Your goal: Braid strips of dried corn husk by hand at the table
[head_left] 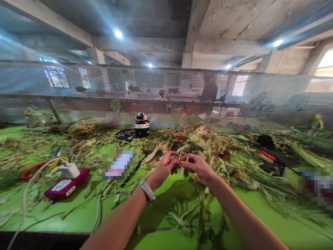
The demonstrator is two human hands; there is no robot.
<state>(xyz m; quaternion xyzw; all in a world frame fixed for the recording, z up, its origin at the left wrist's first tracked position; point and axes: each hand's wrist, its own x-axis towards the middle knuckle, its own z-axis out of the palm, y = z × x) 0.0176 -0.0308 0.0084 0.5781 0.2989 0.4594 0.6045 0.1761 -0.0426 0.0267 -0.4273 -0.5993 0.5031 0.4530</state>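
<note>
My left hand, with a pale watch on its wrist, is closed in a pinch over the green table. Facing it, my right hand pinches too, and the fingertips of both meet. A thin pale strip of dried corn husk hangs below the right fingers; its upper part is hidden by the fingers. Behind the hands lies a heap of dry corn husks. Closer to me, several loose green-pale husk strips lie between my forearms.
At left are a magenta power bank, a white charger, orange-handled scissors and a blurred phone with a cable. A black bottle stands before a perforated metal screen. At right lies a dark phone.
</note>
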